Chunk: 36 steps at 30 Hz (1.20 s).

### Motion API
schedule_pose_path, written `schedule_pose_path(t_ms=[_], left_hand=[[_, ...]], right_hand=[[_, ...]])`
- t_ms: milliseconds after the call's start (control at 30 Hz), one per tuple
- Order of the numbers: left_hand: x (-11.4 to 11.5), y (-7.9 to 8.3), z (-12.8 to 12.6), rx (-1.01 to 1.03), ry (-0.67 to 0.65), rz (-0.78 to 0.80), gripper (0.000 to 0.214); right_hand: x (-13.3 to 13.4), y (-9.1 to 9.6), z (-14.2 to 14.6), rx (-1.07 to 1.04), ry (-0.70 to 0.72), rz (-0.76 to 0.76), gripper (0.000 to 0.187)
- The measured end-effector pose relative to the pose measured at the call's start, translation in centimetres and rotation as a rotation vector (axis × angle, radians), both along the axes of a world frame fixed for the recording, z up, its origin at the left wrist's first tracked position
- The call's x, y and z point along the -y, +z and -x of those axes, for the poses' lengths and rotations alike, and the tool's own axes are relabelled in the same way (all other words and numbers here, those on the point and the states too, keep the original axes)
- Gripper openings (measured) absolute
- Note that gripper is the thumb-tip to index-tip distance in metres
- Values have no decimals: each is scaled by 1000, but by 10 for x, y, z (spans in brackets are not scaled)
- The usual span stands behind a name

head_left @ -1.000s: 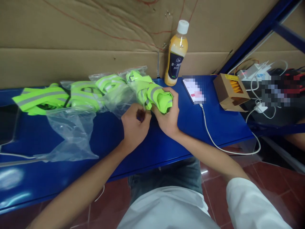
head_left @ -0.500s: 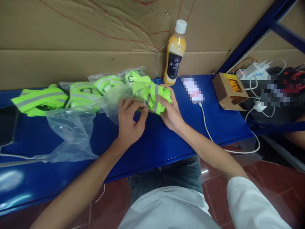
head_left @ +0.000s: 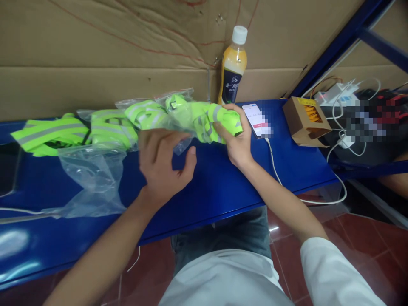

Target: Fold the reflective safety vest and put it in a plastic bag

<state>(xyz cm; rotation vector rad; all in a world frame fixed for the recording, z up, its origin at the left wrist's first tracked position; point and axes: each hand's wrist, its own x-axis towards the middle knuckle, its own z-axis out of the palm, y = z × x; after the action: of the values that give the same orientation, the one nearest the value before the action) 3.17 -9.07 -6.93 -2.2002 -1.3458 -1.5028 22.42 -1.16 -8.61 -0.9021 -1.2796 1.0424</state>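
My right hand [head_left: 239, 140] is closed around a folded bundle of neon-yellow reflective straps [head_left: 208, 121] with grey stripes. My left hand [head_left: 164, 159] hovers just left of it, thumb and fingers apart, with nothing visible in it. Behind the left hand lie bagged reflective straps [head_left: 148, 114], and further left a second bagged bundle [head_left: 111, 127]. A loose strap bundle [head_left: 52, 135] rests at the far left. One clear plastic bag [head_left: 92, 178] spreads flat toward the front of the blue table.
A drink bottle [head_left: 232, 70] stands against the cardboard wall [head_left: 111, 38]. Right of my hands lie a phone [head_left: 256, 119] on a white cable [head_left: 274, 163] and an open cardboard box [head_left: 306, 123] of yellow packets. The blue table [head_left: 204, 182] has a front edge near my lap.
My right hand has moved right with the strap bundle, now partly covering the bottle's base. My left hand has come away leftward, and its fingers have opened.
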Motion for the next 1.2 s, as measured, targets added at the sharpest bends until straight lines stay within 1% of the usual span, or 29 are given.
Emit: schedule_pose_path(t_ms=[33,67,100,167,233,300,367,400,467,567,667,733,800,867,933,1033,1067,1100,1133,1200], left_hand=[[0,6,5,-39,45,-57,46],[0,12,9,-74,75,-56,58],[-2,17,13,-108,77,-12,70],[-6,26,19,-169,14,116,87],[-10,30,23,-208,-61,257,93],[-12,30,27,-218,-109,378,95],[-13,28,30,-211,-145,429,96],[-14,27,32,-209,-163,422,95],[-15,24,33,-186,-195,365,90],[-15,20,30,-140,-218,257,72],[-13,16,24,-125,-197,164,56],[-11,13,21,-140,-183,126,55],[-11,10,19,-134,-160,150,58],[-13,6,20,-99,-125,238,64],[-16,4,23,-67,-98,326,71],[-19,1,26,-59,-111,365,72],[-19,1,27,-63,-121,368,70],[-18,0,27,-69,-128,371,68],[-18,-1,26,-73,-130,372,66],[-17,-5,25,-71,-113,373,66]], right_hand=[[-1,5,-5,94,-29,-148,45],[0,11,-11,175,-33,-290,41],[1,17,-15,241,-12,-419,38],[6,27,-22,364,135,-583,37],[11,33,-26,456,271,-669,42],[16,36,-28,510,323,-681,49],[18,36,-29,542,313,-664,56],[18,36,-29,551,308,-671,57],[18,36,-28,553,303,-720,49],[20,38,-25,523,286,-775,37],[21,38,-22,537,249,-717,31],[21,36,-22,528,234,-677,28],[19,34,-23,501,247,-639,26],[17,35,-25,491,276,-594,26],[16,38,-26,506,332,-554,34],[20,42,-23,500,432,-524,57],[23,41,-20,479,428,-519,62],[25,40,-16,449,389,-513,63],[27,38,-12,417,324,-507,58],[30,34,-5,373,192,-481,43]])
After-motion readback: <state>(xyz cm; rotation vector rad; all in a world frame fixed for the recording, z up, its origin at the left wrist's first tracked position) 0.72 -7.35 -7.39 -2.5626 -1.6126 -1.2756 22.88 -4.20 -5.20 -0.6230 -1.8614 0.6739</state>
